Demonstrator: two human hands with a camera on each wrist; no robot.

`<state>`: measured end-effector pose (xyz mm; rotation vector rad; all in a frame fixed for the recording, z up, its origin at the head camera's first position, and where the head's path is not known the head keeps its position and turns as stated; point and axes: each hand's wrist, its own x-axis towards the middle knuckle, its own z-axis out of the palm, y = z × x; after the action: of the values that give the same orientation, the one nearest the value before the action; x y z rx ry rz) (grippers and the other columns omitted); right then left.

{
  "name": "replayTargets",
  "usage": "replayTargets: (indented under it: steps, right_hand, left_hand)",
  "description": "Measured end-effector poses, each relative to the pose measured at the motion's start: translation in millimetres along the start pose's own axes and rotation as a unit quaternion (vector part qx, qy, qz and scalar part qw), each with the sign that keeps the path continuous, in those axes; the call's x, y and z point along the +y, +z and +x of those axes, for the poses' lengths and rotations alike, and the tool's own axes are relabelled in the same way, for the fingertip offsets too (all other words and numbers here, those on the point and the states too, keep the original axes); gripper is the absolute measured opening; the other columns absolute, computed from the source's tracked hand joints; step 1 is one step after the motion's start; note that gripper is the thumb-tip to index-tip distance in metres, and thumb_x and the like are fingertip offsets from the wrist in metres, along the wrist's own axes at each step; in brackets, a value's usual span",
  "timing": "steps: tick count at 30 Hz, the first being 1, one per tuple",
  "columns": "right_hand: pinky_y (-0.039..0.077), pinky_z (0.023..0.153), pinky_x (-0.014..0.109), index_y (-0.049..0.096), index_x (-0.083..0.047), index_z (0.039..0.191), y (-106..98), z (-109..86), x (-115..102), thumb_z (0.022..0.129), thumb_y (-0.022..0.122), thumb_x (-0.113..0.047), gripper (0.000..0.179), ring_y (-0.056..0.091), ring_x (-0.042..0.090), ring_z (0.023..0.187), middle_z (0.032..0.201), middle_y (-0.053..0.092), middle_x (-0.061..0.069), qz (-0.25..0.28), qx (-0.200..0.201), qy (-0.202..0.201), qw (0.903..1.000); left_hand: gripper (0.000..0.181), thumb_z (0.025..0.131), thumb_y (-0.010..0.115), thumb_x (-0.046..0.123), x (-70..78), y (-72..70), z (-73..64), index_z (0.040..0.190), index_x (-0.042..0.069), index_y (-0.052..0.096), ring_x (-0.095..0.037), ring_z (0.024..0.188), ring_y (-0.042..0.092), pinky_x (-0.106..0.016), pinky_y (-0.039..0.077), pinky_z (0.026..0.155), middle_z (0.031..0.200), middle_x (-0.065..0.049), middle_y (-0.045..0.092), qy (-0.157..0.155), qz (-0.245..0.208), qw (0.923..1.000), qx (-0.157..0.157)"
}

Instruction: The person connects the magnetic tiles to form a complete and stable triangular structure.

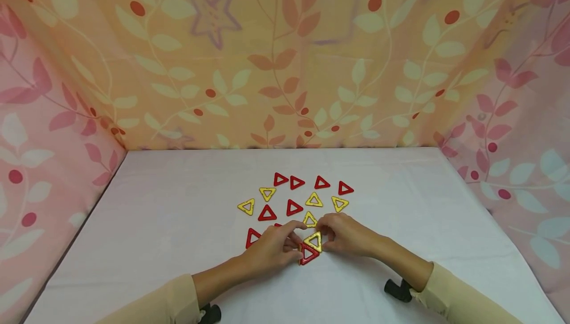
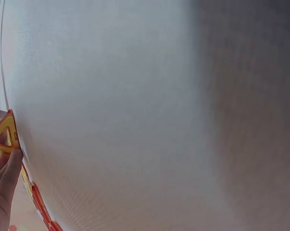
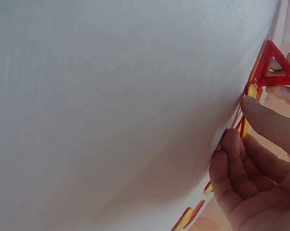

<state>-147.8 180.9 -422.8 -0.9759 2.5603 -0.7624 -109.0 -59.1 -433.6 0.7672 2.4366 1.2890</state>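
My left hand holds frame-like plastic triangle tiles that stand raised off the table, its thumb and fingers at their edges. A red triangle tile faces the head camera beside the thumb, and the right wrist view shows a red triangle standing up. From the left wrist, a yellow triangle tile with red edging shows by the fingertips. My right hand, fingers curled, pinches at the right side of another yellow triangle tile that adjoins the red one.
Loose red triangles and yellow triangles lie flat on the white-covered table beyond my hands. One red triangle lies partly behind my left hand. Flowered cloth hangs at the back and both sides.
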Motion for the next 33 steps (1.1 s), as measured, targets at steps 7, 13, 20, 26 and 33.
replayTargets:
  steps: [7, 13, 20, 26, 33]
  right_hand:
    - [0.054, 0.069, 0.023, 0.066, -0.012, 0.101, -0.9, 1.3, 0.5, 0.085, 0.078, -0.008, 0.02, 0.059, 0.007, 0.074, 0.085, 0.065, -0.008, 0.058, -0.005, -0.016, 0.9982]
    - [0.055, 0.071, 0.023, 0.067, -0.012, 0.1, -1.8, 2.6, -3.8, 0.085, 0.077, -0.005, 0.02, 0.062, 0.004, 0.074, 0.088, 0.07, -0.004, 0.099, -0.021, -0.031, 0.9943]
    - [0.056, 0.068, 0.023, 0.07, -0.01, 0.099, 1.5, 2.0, -7.1, 0.086, 0.077, -0.006, 0.016, 0.061, 0.003, 0.07, 0.081, 0.068, -0.011, 0.116, -0.038, -0.039, 0.9917]
    - [0.056, 0.068, 0.023, 0.071, -0.01, 0.098, 3.9, 2.4, -7.0, 0.086, 0.077, -0.007, 0.015, 0.062, 0.002, 0.07, 0.079, 0.067, -0.013, 0.118, -0.038, -0.043, 0.9913]
    - [0.056, 0.067, 0.023, 0.07, -0.012, 0.097, 5.6, 3.5, -7.1, 0.086, 0.078, -0.009, 0.014, 0.062, 0.001, 0.069, 0.079, 0.067, -0.011, 0.12, -0.03, -0.056, 0.9907]
  left_hand:
    - [0.053, 0.086, 0.079, 0.011, 0.8, 0.7, -0.7, 0.133, 0.011, 0.055, -0.008, 0.093, 0.069, -0.018, 0.053, 0.081, 0.103, 0.001, 0.071, -0.01, -0.01, 0.9999, 0.004]
    - [0.053, 0.086, 0.079, 0.011, 0.1, 1.1, -0.9, 0.133, 0.011, 0.054, -0.011, 0.096, 0.07, -0.02, 0.054, 0.083, 0.104, -0.001, 0.071, -0.018, -0.025, 0.9995, 0.005]
    - [0.052, 0.087, 0.078, 0.012, -0.8, 1.9, 0.0, 0.133, 0.014, 0.055, -0.01, 0.096, 0.07, -0.02, 0.054, 0.083, 0.104, 0.0, 0.07, -0.021, -0.022, 0.9995, 0.01]
    - [0.051, 0.086, 0.078, 0.011, -1.2, 2.3, 1.1, 0.132, 0.013, 0.055, -0.007, 0.093, 0.069, -0.018, 0.053, 0.083, 0.103, 0.001, 0.07, -0.018, -0.015, 0.9997, 0.012]
    - [0.052, 0.087, 0.077, 0.01, -1.0, 1.7, 2.5, 0.133, 0.012, 0.054, -0.005, 0.091, 0.068, -0.02, 0.053, 0.084, 0.102, 0.002, 0.071, -0.008, -0.009, 0.9998, 0.017]
